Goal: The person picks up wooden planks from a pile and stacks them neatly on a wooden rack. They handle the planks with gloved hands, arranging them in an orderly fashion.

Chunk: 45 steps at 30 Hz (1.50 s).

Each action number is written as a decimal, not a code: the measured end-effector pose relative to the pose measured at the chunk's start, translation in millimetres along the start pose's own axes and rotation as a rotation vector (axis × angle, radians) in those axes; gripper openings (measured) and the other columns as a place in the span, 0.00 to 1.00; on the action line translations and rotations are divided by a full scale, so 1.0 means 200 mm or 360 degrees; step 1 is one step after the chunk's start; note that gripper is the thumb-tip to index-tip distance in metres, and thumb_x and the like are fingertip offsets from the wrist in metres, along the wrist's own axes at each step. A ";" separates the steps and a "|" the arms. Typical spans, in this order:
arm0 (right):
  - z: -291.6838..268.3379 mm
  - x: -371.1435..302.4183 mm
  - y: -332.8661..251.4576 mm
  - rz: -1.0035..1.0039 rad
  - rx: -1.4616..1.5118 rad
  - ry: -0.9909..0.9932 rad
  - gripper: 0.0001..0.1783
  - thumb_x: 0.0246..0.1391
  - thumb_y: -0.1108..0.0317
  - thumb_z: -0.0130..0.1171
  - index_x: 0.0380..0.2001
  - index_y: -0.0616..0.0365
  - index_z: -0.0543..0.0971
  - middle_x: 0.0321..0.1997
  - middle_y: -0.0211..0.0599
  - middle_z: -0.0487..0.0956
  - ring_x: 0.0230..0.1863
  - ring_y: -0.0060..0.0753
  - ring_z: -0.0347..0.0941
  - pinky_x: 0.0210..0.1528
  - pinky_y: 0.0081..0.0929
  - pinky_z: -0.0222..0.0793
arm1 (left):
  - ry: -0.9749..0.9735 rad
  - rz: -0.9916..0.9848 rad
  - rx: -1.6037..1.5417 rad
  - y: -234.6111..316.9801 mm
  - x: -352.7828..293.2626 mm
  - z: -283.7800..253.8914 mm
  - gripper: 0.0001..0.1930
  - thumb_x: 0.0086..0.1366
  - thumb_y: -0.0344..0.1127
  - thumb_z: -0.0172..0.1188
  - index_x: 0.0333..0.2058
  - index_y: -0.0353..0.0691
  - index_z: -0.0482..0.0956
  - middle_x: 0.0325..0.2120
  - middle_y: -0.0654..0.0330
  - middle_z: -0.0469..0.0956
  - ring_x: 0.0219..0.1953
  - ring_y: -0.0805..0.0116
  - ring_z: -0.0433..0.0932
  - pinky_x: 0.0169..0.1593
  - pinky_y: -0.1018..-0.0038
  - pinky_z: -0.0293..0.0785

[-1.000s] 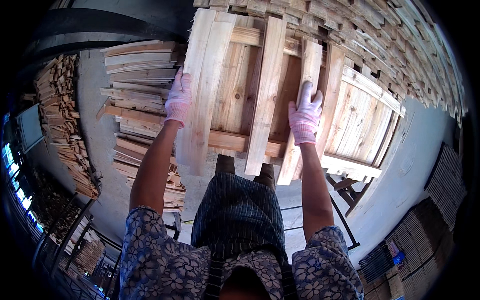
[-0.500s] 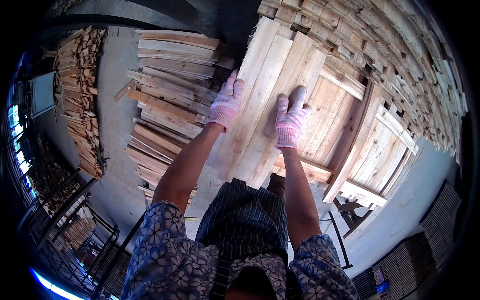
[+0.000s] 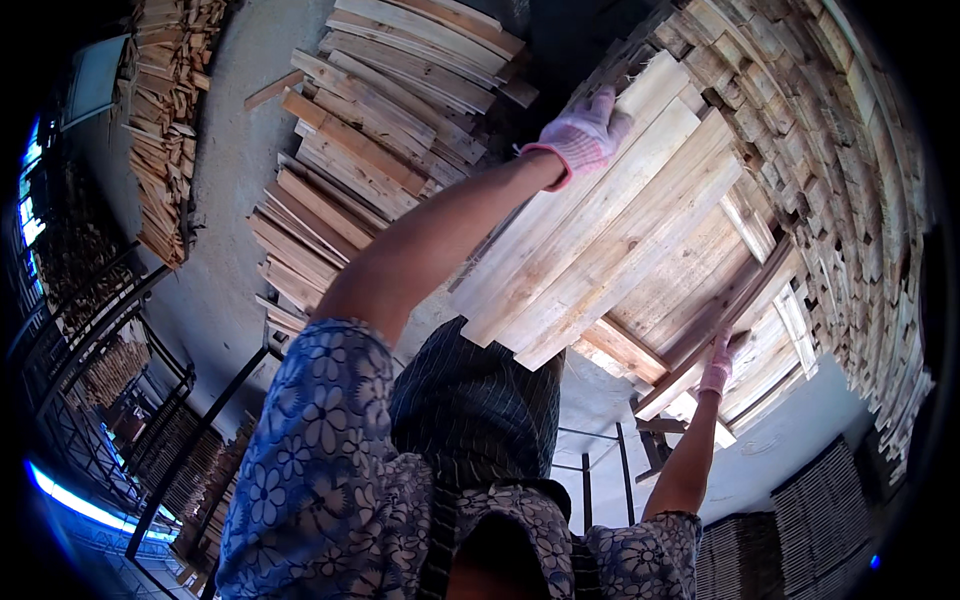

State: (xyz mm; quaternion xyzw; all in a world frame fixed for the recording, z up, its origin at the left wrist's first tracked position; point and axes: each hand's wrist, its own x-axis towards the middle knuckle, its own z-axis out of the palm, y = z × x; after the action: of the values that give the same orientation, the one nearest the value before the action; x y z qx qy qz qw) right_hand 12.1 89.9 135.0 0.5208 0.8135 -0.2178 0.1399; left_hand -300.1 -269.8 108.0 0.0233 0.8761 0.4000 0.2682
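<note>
My left hand, in a pink and white knit glove, rests at the far left edge of several pale boards laid side by side; its fingers look apart. These loose boards lie slanting across a wooden frame, their near ends uneven. Farther right, my right hand, gloved alike, reaches beside the thick crossbeam between two framed sections. Its fingers point away from me and seem spread, with nothing visible in them. A second framed panel of boards sits under and beyond that hand.
Stacked timber rises along the right and far side, close to the frame. Loose planks are piled on the floor at the left. Another wood pile stands farther left, with dark metal rails at the lower left.
My right hand has left the top of the loose boards and moved right to the crossbeam. My left hand has slid farther along the boards' outer edge. The whole view has shifted and turned.
</note>
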 end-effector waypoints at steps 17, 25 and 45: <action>0.57 -0.43 -0.75 -0.0308 0.0384 0.0055 0.41 0.71 0.50 0.46 0.74 0.64 0.46 0.74 0.64 0.55 0.73 0.60 0.54 0.74 0.42 0.50 | 0.0205 -0.0185 0.0267 0.03 -0.01 0.13 0.40 0.73 0.63 0.40 0.74 0.48 0.44 0.68 0.45 0.62 0.58 0.46 0.75 0.60 0.58 0.71; 0.61 -0.38 -0.56 -0.0567 0.0669 -0.0157 0.44 0.71 0.47 0.45 0.74 0.66 0.44 0.78 0.58 0.49 0.78 0.51 0.45 0.77 0.36 0.41 | 0.0229 -0.0171 0.0253 0.06 -0.03 0.14 0.41 0.72 0.63 0.43 0.74 0.48 0.44 0.68 0.47 0.62 0.63 0.48 0.71 0.63 0.59 0.69; 0.59 -0.49 -0.79 -0.0431 0.0623 -0.0175 0.44 0.67 0.36 0.46 0.68 0.65 0.55 0.68 0.59 0.64 0.63 0.55 0.69 0.63 0.47 0.68 | 0.1032 0.0180 -0.0442 0.04 -0.32 0.13 0.35 0.68 0.45 0.57 0.68 0.38 0.58 0.65 0.42 0.62 0.66 0.43 0.64 0.67 0.56 0.63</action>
State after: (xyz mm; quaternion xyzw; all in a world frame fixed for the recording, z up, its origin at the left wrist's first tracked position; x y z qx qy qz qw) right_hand -90.0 -103.7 111.0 0.4114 0.8094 -0.4161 0.0500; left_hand -234.8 -262.4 129.3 -0.0931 0.8502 0.5162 -0.0458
